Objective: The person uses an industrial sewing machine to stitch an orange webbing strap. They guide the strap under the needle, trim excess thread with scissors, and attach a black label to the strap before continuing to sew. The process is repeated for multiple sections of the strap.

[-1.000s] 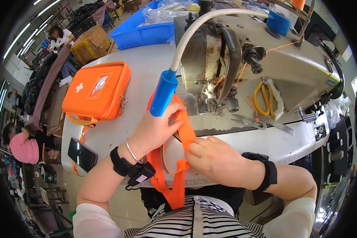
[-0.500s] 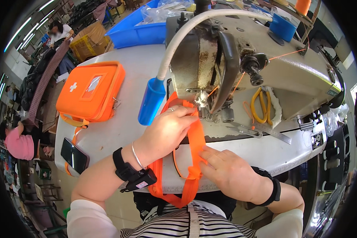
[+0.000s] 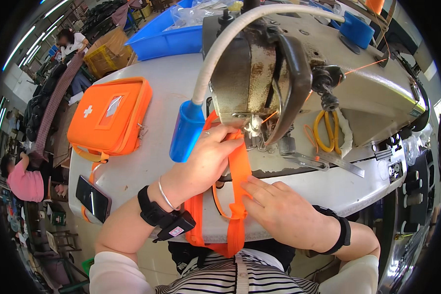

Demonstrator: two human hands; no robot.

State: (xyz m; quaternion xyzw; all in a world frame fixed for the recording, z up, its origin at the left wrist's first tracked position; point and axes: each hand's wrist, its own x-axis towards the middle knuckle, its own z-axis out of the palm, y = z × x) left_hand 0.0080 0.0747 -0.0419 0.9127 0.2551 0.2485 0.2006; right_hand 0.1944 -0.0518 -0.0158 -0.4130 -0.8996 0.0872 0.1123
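Observation:
An orange fabric strip (image 3: 239, 166) runs from under the head of a sewing machine (image 3: 255, 73) down toward my lap, with more orange material looped over the table edge. Close by the needle area, my left hand (image 3: 198, 164) pinches the strip's upper part between thumb and fingers. My right hand (image 3: 291, 215) grips the strip's right edge lower down, fingers together and thumb hidden. Orange thread passes through the machine's guides. The presser foot and needle are partly hidden by the machine head and my left fingers.
A blue-shaded lamp (image 3: 186, 132) hangs beside my left hand. To the left lie an orange case (image 3: 110, 117) with a white cross and a phone (image 3: 93, 198). Yellow-handled scissors (image 3: 320, 132), tweezers (image 3: 306, 160) and a metal ruler (image 3: 347, 166) lie right. Behind stands a blue bin (image 3: 157, 41).
The whole view has shifted slightly. My left hand keeps its pinch near the needle, and my right fingers lie a little straighter along the strip's edge.

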